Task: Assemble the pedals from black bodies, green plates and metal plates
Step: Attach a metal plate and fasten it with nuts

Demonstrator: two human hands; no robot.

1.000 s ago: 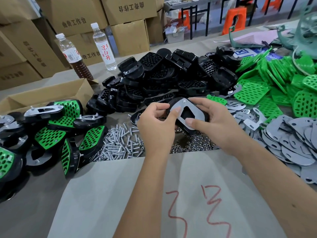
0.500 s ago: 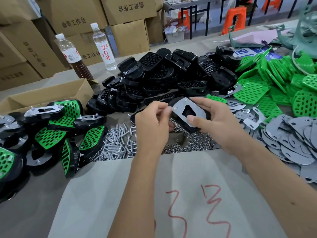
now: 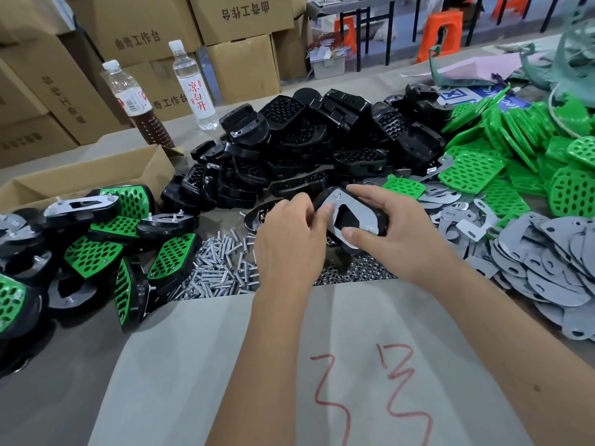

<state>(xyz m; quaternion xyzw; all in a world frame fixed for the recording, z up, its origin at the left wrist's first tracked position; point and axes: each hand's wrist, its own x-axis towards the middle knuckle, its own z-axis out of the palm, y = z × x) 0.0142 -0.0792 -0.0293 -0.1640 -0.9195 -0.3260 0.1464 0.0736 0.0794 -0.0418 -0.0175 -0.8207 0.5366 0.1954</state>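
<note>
Pedal (image 3: 351, 220) held above the screw pile (image 3: 222, 268), right hand (image 3: 399, 233) gripping it, thumb pressing the metal plate (image 3: 360, 217). Left hand (image 3: 289, 239) fingers pinching at the plate's left edge. Advice: align holes before fastening.

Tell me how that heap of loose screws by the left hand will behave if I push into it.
The screws are small, smooth metal cylinders lying loose, so they will probably roll and scatter. Each likely weighs little, but the heap may shift as a mass. They look stiff and slippery to pinch.
</note>
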